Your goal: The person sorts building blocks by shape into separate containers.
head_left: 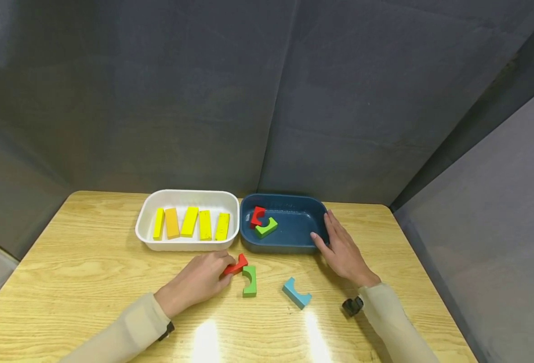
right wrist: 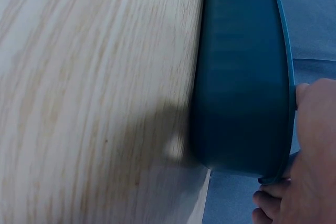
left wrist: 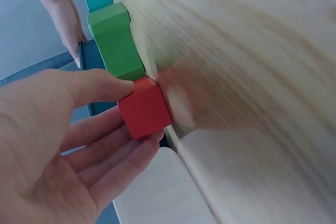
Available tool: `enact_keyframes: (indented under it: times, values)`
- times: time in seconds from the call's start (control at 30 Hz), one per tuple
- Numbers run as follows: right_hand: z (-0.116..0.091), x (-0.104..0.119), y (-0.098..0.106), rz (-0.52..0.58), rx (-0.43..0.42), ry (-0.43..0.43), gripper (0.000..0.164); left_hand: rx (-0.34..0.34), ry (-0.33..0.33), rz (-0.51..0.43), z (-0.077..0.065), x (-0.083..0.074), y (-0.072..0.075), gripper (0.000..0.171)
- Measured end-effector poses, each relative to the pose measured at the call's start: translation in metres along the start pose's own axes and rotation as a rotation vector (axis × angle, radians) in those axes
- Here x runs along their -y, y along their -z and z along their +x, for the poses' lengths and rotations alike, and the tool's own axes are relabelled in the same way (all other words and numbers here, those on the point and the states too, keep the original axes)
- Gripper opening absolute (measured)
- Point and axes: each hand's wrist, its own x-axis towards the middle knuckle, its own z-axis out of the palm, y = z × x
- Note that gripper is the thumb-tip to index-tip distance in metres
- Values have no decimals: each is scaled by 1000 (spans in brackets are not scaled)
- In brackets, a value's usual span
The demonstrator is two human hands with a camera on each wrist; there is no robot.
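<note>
My left hand (head_left: 203,277) pinches a red arch block (head_left: 236,265) between thumb and fingers, low over the wooden table in front of the trays. In the left wrist view, the red block's square end (left wrist: 145,109) faces the camera. Just beside it, a green arch block (head_left: 251,281) stands with its notch to the left. A light blue arch block (head_left: 296,293) lies farther right. My right hand (head_left: 341,250) holds the right front corner of the dark blue tray (head_left: 276,249), thumb at the front rim and fingers along the right end.
Inside the dark blue tray, a red arch block (head_left: 257,217) and a green arch block (head_left: 266,228) lie at the left. A white tray (head_left: 187,246) adjoins it on the left, holding several yellow and orange bars (head_left: 189,222). A grey cloth wall (head_left: 181,101) rises behind the table.
</note>
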Motion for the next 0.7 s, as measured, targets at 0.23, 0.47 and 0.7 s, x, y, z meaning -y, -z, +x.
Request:
enact_keyframes:
  times: [0.23,0.47,0.7]
  values:
    - [-1,0,0,-1,3,-2,83,7,21,-7,-1,1,-1,17]
    - [0,1,1,-3,-3,5,83,1,30,-22,-4,2,-1,18]
    - [0,1,1,-4,-1,4,83,2,35,-14,-8,2,1,21]
